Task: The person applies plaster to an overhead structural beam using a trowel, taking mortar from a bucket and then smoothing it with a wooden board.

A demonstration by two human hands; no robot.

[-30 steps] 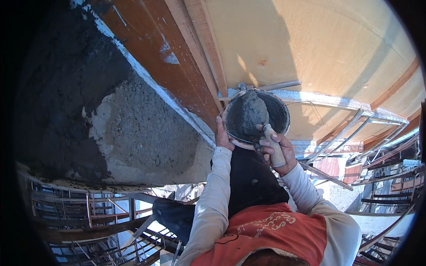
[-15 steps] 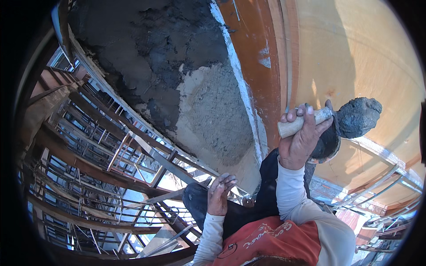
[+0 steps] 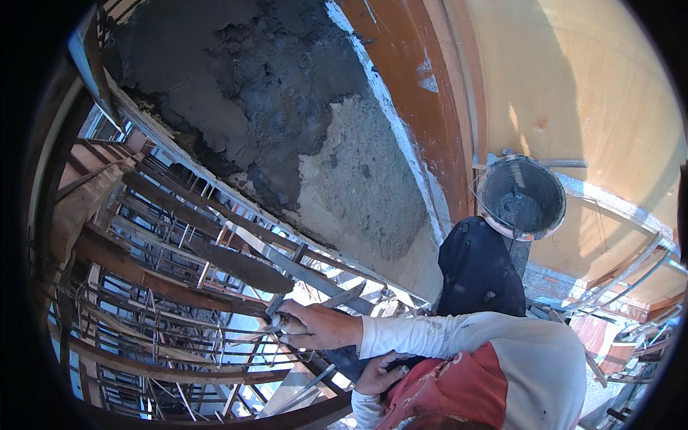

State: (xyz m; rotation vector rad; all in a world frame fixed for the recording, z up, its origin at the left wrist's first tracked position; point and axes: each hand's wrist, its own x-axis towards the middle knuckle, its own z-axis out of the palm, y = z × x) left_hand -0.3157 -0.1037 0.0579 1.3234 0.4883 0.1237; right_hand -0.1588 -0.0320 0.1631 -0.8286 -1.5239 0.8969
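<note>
My right hand (image 3: pixel 326 327) reaches across to the left, closed round the handle of a trowel (image 3: pixel 242 266). The trowel's long dark blade points up and left, past the lower edge of the plastered wall. Whether mortar lies on the blade is hard to make out. Below the right forearm, close to my red shirt, my left hand (image 3: pixel 378 374) has loosely bent fingers a little apart, with nothing visible in them. Wet dark mortar (image 3: pixel 244 93) covers the upper left of the wall panel, beside a paler rough patch (image 3: pixel 373 193). A bucket (image 3: pixel 523 197) with grey mortar inside stands right of my knee.
Timber beams and scaffolding (image 3: pixel 172 287) with open gaps fill the lower left. A brown board (image 3: pixel 408 86) borders the mortar on the right, with a tan panel (image 3: pixel 609 86) beyond. Poles and rails (image 3: pixel 631 276) stand at the right.
My right hand has swung from beside the bucket to the lower left with the trowel, which carried a mortar lump before. My left hand has dropped nearer my shirt. The bucket now shows fully.
</note>
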